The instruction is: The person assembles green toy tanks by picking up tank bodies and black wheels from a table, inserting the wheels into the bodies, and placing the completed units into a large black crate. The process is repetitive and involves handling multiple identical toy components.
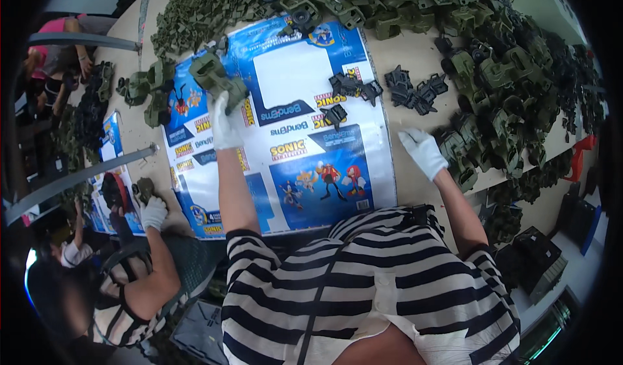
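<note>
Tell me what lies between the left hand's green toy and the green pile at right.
The head view shows small black parts there, on printed sheet and table.

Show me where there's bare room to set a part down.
Printed sheet: near half, right of the left forearm. Tan tabletop: a small patch between sheet, right hand and striped shirt. Crowded: far edge and right side, heaped with green vehicle parts; black parts lie by the sheet's right edge.
</note>
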### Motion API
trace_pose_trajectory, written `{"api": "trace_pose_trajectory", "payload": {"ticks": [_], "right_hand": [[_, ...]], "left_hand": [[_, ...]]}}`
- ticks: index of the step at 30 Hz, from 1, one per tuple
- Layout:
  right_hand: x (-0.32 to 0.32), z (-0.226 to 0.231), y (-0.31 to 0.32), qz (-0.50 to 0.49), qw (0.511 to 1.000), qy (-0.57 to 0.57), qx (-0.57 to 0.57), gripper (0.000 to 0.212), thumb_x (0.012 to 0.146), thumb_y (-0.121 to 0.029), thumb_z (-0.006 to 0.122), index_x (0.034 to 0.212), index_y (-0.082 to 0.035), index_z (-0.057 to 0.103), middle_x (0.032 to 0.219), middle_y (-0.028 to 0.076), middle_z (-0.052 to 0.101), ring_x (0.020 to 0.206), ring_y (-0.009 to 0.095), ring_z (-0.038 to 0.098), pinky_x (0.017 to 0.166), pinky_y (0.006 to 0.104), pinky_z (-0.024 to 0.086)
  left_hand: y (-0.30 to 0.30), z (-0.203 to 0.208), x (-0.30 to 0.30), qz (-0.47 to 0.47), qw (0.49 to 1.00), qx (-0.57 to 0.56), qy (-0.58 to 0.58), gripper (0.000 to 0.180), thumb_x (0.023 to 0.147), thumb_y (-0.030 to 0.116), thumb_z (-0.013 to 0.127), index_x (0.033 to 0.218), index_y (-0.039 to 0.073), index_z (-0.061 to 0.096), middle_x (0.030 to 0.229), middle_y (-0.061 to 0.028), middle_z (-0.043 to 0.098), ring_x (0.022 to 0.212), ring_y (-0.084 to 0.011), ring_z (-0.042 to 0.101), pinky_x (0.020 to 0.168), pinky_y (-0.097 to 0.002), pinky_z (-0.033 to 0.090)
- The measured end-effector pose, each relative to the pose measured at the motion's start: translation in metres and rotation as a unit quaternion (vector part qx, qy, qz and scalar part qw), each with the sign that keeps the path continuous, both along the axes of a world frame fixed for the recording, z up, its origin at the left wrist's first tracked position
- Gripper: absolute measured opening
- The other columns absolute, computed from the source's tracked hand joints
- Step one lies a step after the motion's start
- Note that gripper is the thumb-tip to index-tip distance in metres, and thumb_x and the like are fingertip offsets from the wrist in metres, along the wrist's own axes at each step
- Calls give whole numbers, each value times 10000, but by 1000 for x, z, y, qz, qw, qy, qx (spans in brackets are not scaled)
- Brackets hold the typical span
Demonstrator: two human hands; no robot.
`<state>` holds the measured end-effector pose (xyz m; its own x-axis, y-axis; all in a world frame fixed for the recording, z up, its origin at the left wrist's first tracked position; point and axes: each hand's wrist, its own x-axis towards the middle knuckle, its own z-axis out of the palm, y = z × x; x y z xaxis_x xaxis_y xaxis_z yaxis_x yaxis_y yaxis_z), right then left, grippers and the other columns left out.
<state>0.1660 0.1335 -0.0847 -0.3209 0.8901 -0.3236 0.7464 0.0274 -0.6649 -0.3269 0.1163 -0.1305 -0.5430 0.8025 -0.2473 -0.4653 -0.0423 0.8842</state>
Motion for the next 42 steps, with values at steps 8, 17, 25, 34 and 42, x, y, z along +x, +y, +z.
{"api": "trace_pose_trajectory", "payload": {"ticks": [8,17,25,34,42], "right_hand": [[-100,-21,20,103,985,-3,139,494,871,-361,688,1274,-99,577,1210,163,626,1084,338,617,945,415,488],[-134,-16,42,329,926,-143,119,679,800,-369,748,1383,-121,503,1335,141,551,1246,326,524,1021,490,422],[-20,-26,21,169,922,-210,278,390,772,-128,678,1157,-153,626,986,126,616,947,313,632,753,433,510],[34,-16,-14,101,993,-35,-53,435,805,-360,758,1094,-46,677,970,173,712,747,257,685,692,374,524],[28,6,36,70,926,-177,-327,907,719,-804,650,989,60,700,896,171,720,719,260,696,739,384,534]], "left_hand": [[-153,8,226,51,982,-158,-86,793,963,539,569,1476,12,274,1418,-157,440,1233,-241,523,967,-418,540],[-137,123,243,-395,719,-394,415,499,820,418,764,1068,-10,698,856,-148,694,778,-271,698,656,-367,546],[-70,97,272,-507,434,-54,743,889,716,431,803,1422,52,417,1359,-134,533,1367,-295,417,1137,-465,267],[-77,80,279,-527,455,-232,679,840,725,436,797,1381,23,474,963,-147,687,914,-310,666,772,-417,508],[-86,92,265,-535,516,-284,605,959,718,464,792,1468,39,371,1055,-190,687,972,-345,669,849,-421,524]]}}
